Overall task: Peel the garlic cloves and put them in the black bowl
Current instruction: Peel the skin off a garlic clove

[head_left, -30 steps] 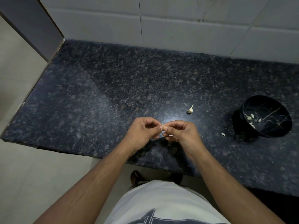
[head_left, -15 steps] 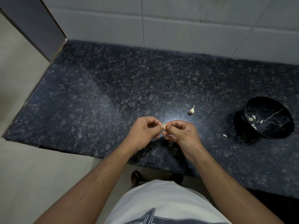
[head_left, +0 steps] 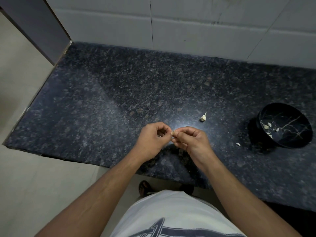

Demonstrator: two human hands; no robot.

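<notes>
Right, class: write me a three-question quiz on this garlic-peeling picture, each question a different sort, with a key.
1. True or false: both hands pinch the same clove.
2. Where is the bowl? A) far left of the counter B) to the person's right on the counter C) on the floor
3. Fill in: a small white bit lies on the counter just ____ the bowl.

Key
1. True: the left hand and right hand meet fingertip to fingertip on it.
2. B
3. Outside; several pale pieces lie inside. A separate garlic piece lies beyond the hands.
</notes>
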